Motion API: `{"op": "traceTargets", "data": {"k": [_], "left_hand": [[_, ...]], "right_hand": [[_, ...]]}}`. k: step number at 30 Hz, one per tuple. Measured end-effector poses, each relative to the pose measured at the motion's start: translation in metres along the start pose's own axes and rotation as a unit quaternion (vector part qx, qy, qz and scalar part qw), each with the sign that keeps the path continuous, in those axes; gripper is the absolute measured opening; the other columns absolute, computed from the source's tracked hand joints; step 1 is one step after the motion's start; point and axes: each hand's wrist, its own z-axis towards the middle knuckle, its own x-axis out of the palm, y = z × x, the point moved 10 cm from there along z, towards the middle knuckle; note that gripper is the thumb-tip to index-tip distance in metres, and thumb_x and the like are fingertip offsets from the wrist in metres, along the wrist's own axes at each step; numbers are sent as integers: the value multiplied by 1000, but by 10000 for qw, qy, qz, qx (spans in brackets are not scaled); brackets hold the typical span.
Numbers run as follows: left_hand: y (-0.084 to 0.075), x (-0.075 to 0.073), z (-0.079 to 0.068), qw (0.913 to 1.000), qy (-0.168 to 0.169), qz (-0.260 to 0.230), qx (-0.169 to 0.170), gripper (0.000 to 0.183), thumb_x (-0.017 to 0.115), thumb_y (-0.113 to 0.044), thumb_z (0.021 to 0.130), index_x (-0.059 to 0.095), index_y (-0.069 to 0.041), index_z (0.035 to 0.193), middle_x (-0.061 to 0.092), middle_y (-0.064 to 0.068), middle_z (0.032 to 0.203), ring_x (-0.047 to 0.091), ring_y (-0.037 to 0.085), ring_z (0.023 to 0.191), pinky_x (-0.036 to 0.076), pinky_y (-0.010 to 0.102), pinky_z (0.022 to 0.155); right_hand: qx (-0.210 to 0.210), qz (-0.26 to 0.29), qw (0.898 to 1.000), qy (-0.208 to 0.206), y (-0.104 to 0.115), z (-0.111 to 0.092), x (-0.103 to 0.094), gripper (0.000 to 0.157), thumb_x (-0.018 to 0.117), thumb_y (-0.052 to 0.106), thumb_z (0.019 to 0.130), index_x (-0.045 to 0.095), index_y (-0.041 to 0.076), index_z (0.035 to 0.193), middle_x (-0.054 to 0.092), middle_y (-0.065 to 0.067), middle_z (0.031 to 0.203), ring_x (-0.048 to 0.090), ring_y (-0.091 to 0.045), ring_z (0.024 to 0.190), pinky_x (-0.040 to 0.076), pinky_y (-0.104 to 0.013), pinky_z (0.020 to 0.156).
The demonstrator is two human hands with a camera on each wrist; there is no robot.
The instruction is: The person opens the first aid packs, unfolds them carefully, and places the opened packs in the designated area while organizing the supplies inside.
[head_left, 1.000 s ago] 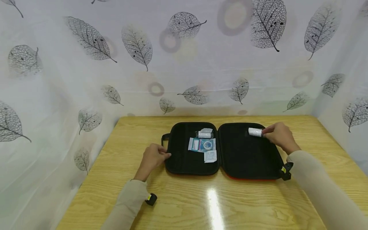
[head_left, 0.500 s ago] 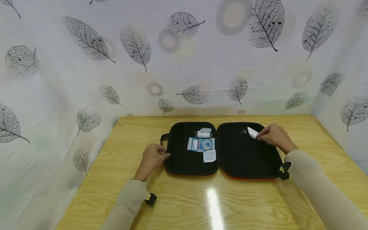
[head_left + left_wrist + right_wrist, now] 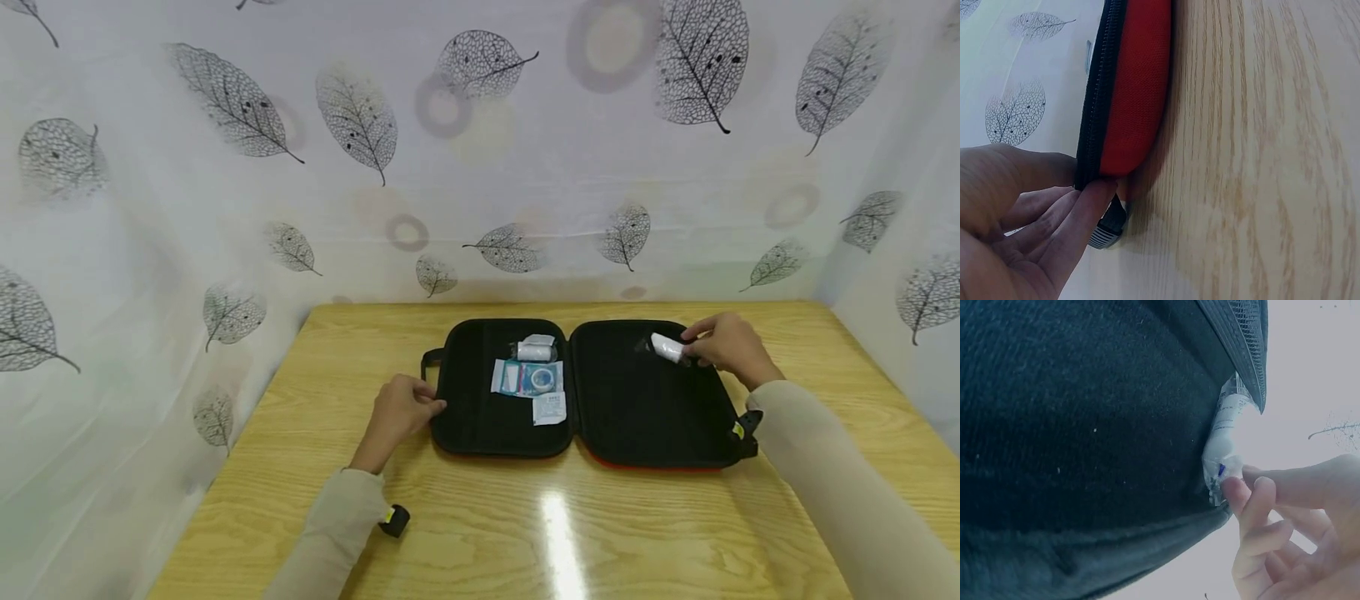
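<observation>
A black-lined zip case with a red outer shell lies unfolded flat on the wooden table. My left hand pinches its left edge beside the handle; the left wrist view shows thumb and fingers on the zipped rim. At the top right of the right half, my right hand pinches the clear wrapper end of a white bandage roll. The roll lies slanted by the rim in the right wrist view. In the left half are another wrapped white roll, a blue-and-white packet and a small white sachet.
A black strap handle sticks out from the case's left side. The wooden table extends in front of the case and to both sides. A leaf-patterned curtain hangs behind it.
The bandage roll in my right hand tilted steeply and moved slightly left, then came back flatter near the upper right corner. My left hand stays on the case edge.
</observation>
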Motion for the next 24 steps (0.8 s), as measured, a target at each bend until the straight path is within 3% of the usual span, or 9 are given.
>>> {"op": "traceTargets", "data": {"k": [8, 15, 24], "left_hand": [[0, 0, 2, 10000, 4, 39, 52, 20, 83, -16, 85, 78, -2, 97, 75, 4, 84, 71, 19, 77, 59, 39, 71], [-1, 0, 0, 10000, 21, 48, 45, 21, 83, -18, 85, 78, -2, 99, 75, 4, 85, 71, 19, 78, 59, 40, 73], [-1, 1, 1, 10000, 28, 81, 46, 21, 83, -17, 85, 78, -2, 99, 75, 4, 85, 71, 19, 78, 59, 40, 73]], "right_hand": [[-134, -231, 9991, 335, 9, 2, 10, 27, 63, 6, 93, 71, -11, 112, 66, -30, 110, 64, -23, 72, 56, -38, 62], [-255, -102, 9988, 394, 15, -1, 17, 25, 66, 7, 91, 73, -11, 108, 71, -19, 94, 61, -23, 71, 51, -37, 59], [-269, 242, 9980, 519, 17, 0, 26, 26, 63, 1, 90, 72, -12, 110, 75, -14, 90, 64, -19, 72, 45, -32, 54]]}}
